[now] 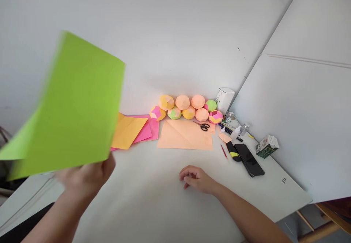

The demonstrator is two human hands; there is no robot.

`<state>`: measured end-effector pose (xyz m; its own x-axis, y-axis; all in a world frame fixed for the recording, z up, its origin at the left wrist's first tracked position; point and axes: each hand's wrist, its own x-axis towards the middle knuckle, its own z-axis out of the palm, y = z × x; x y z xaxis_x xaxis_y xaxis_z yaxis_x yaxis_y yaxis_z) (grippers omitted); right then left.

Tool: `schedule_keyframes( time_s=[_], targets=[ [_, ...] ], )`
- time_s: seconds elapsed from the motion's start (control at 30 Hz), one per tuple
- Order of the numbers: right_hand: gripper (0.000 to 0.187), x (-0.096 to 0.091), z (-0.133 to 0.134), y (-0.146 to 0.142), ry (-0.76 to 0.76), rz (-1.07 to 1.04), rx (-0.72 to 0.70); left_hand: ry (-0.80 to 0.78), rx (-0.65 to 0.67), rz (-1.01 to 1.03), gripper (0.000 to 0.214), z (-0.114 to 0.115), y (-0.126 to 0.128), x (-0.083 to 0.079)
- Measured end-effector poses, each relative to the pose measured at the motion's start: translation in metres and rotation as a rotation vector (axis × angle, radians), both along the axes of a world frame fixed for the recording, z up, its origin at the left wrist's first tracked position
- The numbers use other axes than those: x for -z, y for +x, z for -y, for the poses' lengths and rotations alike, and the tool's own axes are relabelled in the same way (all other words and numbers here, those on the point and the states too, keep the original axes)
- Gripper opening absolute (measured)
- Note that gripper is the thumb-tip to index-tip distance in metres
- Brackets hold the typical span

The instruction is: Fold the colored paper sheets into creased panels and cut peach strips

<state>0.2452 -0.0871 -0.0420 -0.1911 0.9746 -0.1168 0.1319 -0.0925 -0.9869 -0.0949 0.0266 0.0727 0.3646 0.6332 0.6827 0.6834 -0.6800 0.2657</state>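
Head view: across the lower frame a white table is seen. At the left, a blurred green sheet is gripped near its lower edge by the left hand, whose fingertips are hidden. Near centre, a peach sheet is laid flat. Right of lower centre, the right hand is held with fingers loosely curled. Scissors are laid at the peach sheet's upper right.

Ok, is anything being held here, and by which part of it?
The left hand holds green paper by its lower edge; the right hand shows nothing held.
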Motion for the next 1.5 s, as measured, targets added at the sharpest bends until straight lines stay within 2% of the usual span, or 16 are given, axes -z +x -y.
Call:
schedule_keyframes(
  time_s=[0.07,0.1,0.2,0.33,0.43,0.5,0.6,0.67,0.77,0.83,0.9,1.0,1.1,1.2,1.37,1.5],
  targets=[
    [0.016,-0.002,0.0,-0.002,0.018,0.023,0.006,0.096,-0.069,-0.009,0.013,-0.038,0.032,0.018],
    [0.016,-0.002,0.0,-0.003,0.029,0.037,0.01,0.094,-0.063,-0.029,0.02,-0.056,0.046,0.031],
    [0.016,-0.003,0.002,-0.007,0.081,0.095,0.026,0.055,-0.058,-0.069,0.025,-0.094,0.067,0.071],
    [0.02,0.0,0.003,-0.008,0.192,0.243,0.052,-0.013,-0.088,-0.12,0.01,-0.107,0.062,0.114],
    [0.018,0.003,-0.003,-0.002,0.31,0.429,0.108,-0.003,-0.17,-0.077,0.01,-0.103,0.058,0.128],
    [0.02,0.003,-0.014,0.005,0.401,0.582,0.146,0.022,-0.225,-0.017,0.014,-0.098,0.06,0.131],
    [0.034,-0.001,-0.043,0.015,0.512,0.81,0.16,0.054,-0.251,0.059,0.022,-0.089,0.069,0.133],
    [0.04,-0.002,-0.065,0.021,0.549,0.933,0.161,0.046,-0.158,0.042,0.022,-0.081,0.078,0.135],
    [0.035,-0.001,-0.091,0.029,0.567,1.055,0.153,-0.009,0.137,-0.088,0.023,-0.067,0.095,0.138],
    [0.029,0.002,-0.099,0.035,0.58,1.097,0.138,-0.052,0.296,-0.174,0.027,-0.06,0.104,0.14],
    [0.026,0.006,-0.099,0.039,0.595,1.114,0.134,-0.099,0.362,-0.226,0.03,-0.057,0.109,0.14],
    [0.027,0.01,-0.094,0.044,0.604,1.101,0.181,-0.186,0.34,-0.239,0.033,-0.06,0.109,0.139],
    [0.024,0.009,-0.091,0.049,0.6,1.035,0.321,-0.278,0.277,-0.213,0.035,-0.064,0.105,0.138],
    [0.026,-0.001,-0.095,0.062,0.599,0.913,0.563,-0.355,0.243,-0.191,0.036,-0.066,0.105,0.137],
    [0.04,-0.039,-0.1,0.104,0.636,0.656,0.973,-0.442,0.208,-0.125,0.035,-0.068,0.107,0.138],
    [0.047,-0.075,-0.091,0.12,0.728,0.496,1.101,-0.494,0.181,-0.039,0.034,-0.071,0.106,0.139]
  ],
)
